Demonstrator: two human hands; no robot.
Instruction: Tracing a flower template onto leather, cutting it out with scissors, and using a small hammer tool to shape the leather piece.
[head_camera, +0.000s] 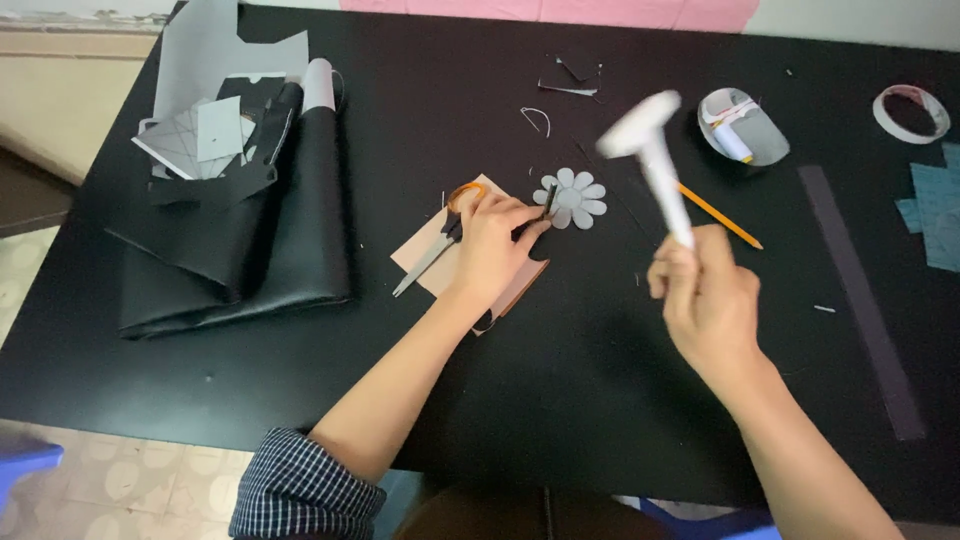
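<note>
Black bench (600, 380): left hand (490, 245) pinches punch (549, 203) on flower (574, 198); right hand (708, 300) grips raised mallet (655, 150). Punching step; strike needs square aim.

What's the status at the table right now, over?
Left hand holds a punch on the flower. Right hand grips raised mallet. Scissors under left hand.

Black table (600, 400), patterned tile floor (110, 480), pink wall (600, 12).

A craft workspace: black table (560, 400) strewn with leather sheets (250, 240), scissors (440, 240), tape roll (910, 112).
</note>
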